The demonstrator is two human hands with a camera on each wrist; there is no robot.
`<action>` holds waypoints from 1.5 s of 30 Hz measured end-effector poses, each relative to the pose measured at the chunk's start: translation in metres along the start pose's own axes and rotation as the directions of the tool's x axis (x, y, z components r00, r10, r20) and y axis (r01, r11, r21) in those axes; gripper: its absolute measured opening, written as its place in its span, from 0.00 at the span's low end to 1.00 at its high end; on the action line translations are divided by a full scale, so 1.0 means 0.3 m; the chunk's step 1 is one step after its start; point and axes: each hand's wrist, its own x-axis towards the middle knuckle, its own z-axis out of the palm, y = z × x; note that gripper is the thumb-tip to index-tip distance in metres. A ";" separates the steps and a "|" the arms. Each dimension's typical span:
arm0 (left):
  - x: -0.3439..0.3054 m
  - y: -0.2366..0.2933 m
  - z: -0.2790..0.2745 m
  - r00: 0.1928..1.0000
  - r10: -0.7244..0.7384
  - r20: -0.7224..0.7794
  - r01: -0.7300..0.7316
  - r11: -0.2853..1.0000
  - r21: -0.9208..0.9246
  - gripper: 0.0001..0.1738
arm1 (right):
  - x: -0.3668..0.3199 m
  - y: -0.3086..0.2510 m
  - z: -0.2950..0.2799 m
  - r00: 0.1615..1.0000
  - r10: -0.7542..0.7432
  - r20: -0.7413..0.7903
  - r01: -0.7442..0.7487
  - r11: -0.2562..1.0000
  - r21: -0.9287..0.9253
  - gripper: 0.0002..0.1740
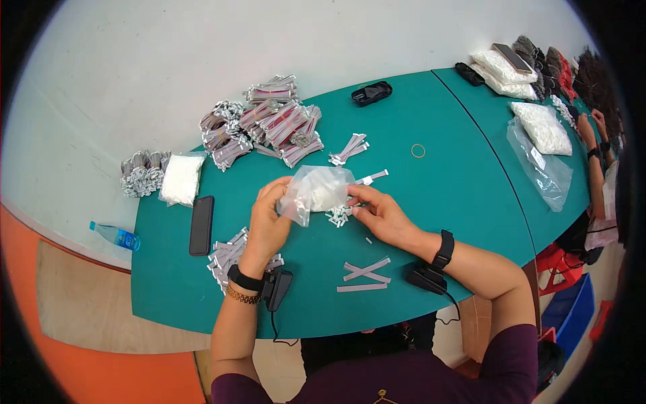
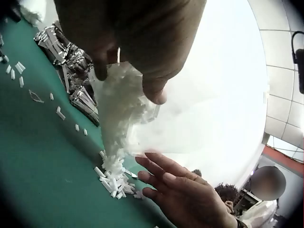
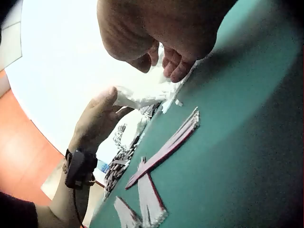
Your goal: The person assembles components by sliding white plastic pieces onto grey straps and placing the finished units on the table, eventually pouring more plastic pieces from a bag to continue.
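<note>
My left hand (image 1: 269,219) (image 2: 135,38) (image 3: 95,121) grips a clear plastic bag (image 1: 321,180) (image 2: 118,97) holding small white pieces. The bag is tilted, its lower end toward a small heap of white pieces (image 1: 338,216) (image 2: 115,184) on the green table. At the bag's right side is my right hand (image 1: 389,219) (image 2: 187,194) (image 3: 164,35), its fingers extended in the left wrist view and touching or nearly touching the plastic. Crossed grey strips (image 1: 367,269) (image 3: 164,152) lie nearer my body.
Bundles of strips (image 1: 279,124) stand at the back. On the left are a phone (image 1: 202,225), a full white bag (image 1: 182,178), a bottle (image 1: 116,236) and loose strips (image 1: 227,259). A black case (image 1: 371,93) and rubber band (image 1: 418,151) lie beyond. Another person's arms (image 1: 595,161) are at right.
</note>
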 end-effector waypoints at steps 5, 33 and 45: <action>0.005 0.034 -0.012 0.991 0.102 -0.089 -0.102 0.995 -0.004 0.10 | 0.008 0.024 -0.017 0.999 -0.049 -0.007 0.048 0.991 -0.125 0.18; -0.003 0.074 -0.030 0.975 0.203 0.089 -0.216 0.958 0.186 0.18 | 0.009 -0.017 -0.025 0.984 -0.166 0.068 0.174 0.976 -0.134 0.16; 0.013 0.060 -0.022 0.969 0.248 0.016 -0.246 0.946 0.213 0.11 | 0.025 -0.025 -0.049 0.996 -0.067 -0.056 0.065 0.997 -0.046 0.14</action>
